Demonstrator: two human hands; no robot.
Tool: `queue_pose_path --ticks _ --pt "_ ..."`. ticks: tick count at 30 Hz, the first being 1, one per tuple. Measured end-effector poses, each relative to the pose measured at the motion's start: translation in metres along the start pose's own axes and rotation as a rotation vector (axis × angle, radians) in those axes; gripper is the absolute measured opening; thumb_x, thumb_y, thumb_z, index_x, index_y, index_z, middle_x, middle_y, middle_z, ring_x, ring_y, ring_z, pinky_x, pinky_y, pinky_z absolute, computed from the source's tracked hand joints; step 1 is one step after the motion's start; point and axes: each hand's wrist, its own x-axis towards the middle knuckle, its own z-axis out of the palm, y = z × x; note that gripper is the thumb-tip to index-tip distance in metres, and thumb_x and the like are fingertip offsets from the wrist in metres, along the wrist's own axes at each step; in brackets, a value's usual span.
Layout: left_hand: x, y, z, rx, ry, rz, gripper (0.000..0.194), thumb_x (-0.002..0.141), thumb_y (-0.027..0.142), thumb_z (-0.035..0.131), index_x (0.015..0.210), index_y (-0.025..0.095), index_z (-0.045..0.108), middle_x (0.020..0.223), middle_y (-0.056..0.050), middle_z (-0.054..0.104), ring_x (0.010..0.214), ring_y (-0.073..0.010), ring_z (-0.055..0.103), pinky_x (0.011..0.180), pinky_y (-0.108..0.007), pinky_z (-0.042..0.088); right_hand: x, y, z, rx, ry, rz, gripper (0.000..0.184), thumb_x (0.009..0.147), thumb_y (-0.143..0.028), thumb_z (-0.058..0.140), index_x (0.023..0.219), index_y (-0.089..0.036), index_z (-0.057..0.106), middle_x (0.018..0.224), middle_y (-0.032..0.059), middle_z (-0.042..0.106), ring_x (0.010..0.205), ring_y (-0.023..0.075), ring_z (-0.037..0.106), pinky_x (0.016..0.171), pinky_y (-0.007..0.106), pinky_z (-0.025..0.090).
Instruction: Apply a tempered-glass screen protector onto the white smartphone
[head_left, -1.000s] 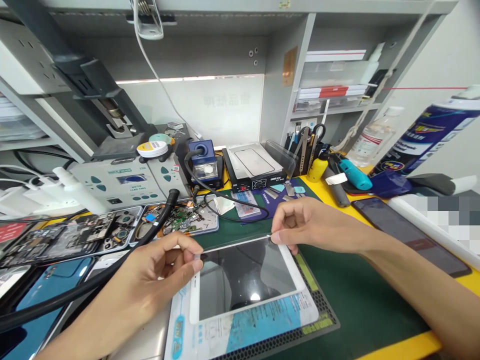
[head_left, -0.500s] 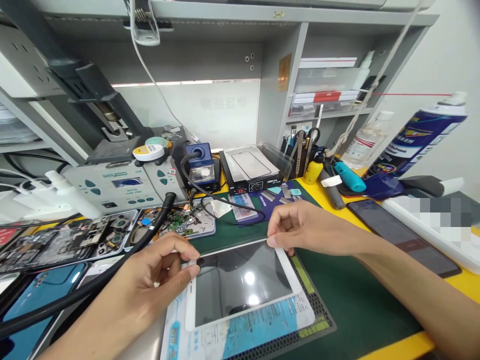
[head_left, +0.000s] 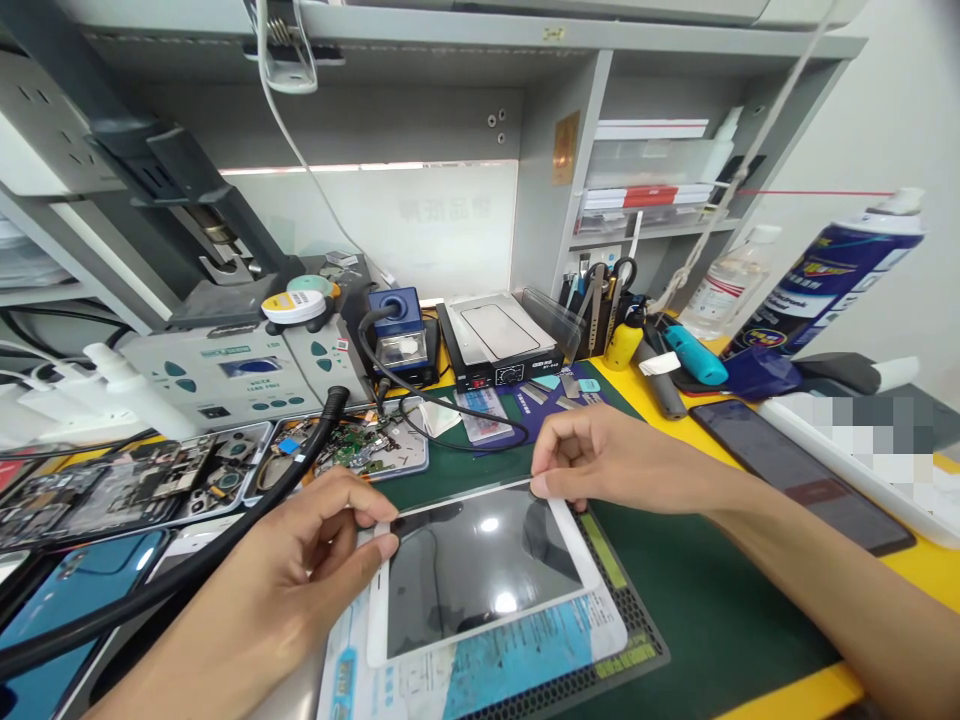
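Note:
A white-framed phone screen (head_left: 480,575) lies face up on a printed blue and white sheet (head_left: 525,650) on the green mat (head_left: 697,590). A thin clear film sits over its top edge, hard to make out. My left hand (head_left: 300,580) pinches the film at the screen's upper left corner, thumb and forefinger closed. My right hand (head_left: 607,455) pinches the upper right corner in the same way.
Opened phones and circuit boards (head_left: 225,475) lie at left, crossed by a thick black hose (head_left: 187,570). Behind stand a grey soldering station (head_left: 232,370), a blue unit (head_left: 397,325) and a heating plate (head_left: 502,335). A dark phone (head_left: 795,470) and a spray can (head_left: 825,275) are at right.
The view shifted slightly; both hands keep their pinch on the top corners and have drifted a little to the left with the screen.

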Motion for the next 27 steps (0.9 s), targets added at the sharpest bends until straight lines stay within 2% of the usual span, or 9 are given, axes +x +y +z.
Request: queue_pose_path --ticks 5,11,15,20,24,27 --pt "-0.0025 -0.0007 0.0031 -0.061 -0.009 -0.108 0.027 0.088 0.054 0.060 0.096 0.029 0.067 0.085 -0.001 0.055 0.073 -0.0171 0.052 0.057 -0.025 0.040 -0.0010 -0.0020 0.0005 -0.004 0.009 -0.008 0.012 0.077 -0.027 0.076 0.081 -0.019 0.067 0.070 -0.0010 0.067 0.064 0.0123 0.058 0.057 0.022 0.043" --pt "-0.0030 -0.0009 0.0060 -0.067 0.029 -0.124 0.028 0.084 0.055 0.064 0.095 0.029 0.067 0.087 0.000 0.053 0.076 -0.0162 0.051 0.063 -0.025 0.042 0.0003 -0.0023 0.0005 -0.031 0.033 -0.011 0.014 0.076 -0.028 0.077 0.080 -0.019 0.067 0.071 -0.0015 0.066 0.064 0.0118 0.055 0.057 0.022 0.041" --pt "-0.0035 -0.0031 0.0070 -0.079 0.042 -0.161 0.035 0.082 0.058 0.065 0.100 0.029 0.067 0.090 -0.001 0.053 0.080 -0.0174 0.053 0.060 -0.025 0.039 0.0009 -0.0009 -0.0001 -0.032 0.030 -0.011 0.015 0.076 -0.029 0.077 0.082 -0.019 0.068 0.073 -0.0015 0.066 0.066 0.0120 0.056 0.057 0.022 0.041" --pt "-0.0027 -0.0009 0.0065 -0.049 0.059 -0.204 0.040 0.079 0.060 0.067 0.100 0.027 0.066 0.079 0.002 0.049 0.068 -0.0155 0.052 0.056 -0.024 0.037 0.0002 0.0007 0.0004 -0.027 0.029 -0.003 0.017 0.076 -0.030 0.078 0.084 -0.019 0.068 0.074 -0.0014 0.066 0.066 0.0123 0.056 0.057 0.022 0.041" --pt "-0.0010 -0.0008 0.0047 -0.056 0.027 -0.150 0.034 0.082 0.059 0.064 0.093 0.028 0.068 0.082 -0.001 0.054 0.071 -0.0174 0.053 0.057 -0.026 0.038 0.0007 0.0005 0.0000 -0.024 0.027 0.005 0.019 0.077 -0.032 0.077 0.086 -0.019 0.067 0.075 -0.0004 0.065 0.066 0.0128 0.057 0.057 0.022 0.044" --pt "-0.0005 -0.0019 0.0029 -0.035 -0.003 -0.113 0.033 0.084 0.058 0.061 0.087 0.027 0.069 0.080 -0.002 0.056 0.066 -0.0168 0.049 0.057 -0.027 0.037 0.0021 0.0007 -0.0015 0.024 0.014 0.029 0.017 0.081 -0.033 0.073 0.086 -0.018 0.065 0.074 0.0005 0.065 0.064 0.0132 0.059 0.056 0.023 0.047"
